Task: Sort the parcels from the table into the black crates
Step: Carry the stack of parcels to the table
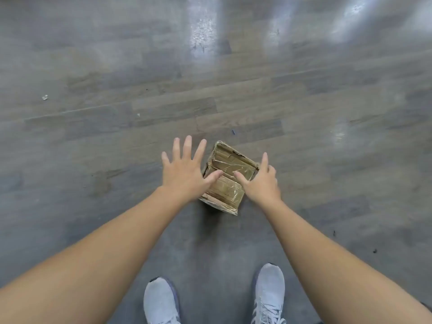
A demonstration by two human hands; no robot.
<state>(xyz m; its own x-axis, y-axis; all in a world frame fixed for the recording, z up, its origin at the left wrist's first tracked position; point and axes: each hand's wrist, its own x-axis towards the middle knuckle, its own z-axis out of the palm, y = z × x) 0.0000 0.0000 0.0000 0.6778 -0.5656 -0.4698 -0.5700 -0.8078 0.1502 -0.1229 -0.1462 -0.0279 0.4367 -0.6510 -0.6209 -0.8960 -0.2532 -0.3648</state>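
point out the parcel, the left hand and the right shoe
parcel (229,191): head view, on its taped top face, near end
left hand (184,170): head view, on the back of the hand
right shoe (269,285): head view, on the grey upper behind the toe

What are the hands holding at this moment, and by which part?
The right hand seems to grip the taped parcel at its right edge, thumb on top, though a firm hold cannot be told. The left hand is open.
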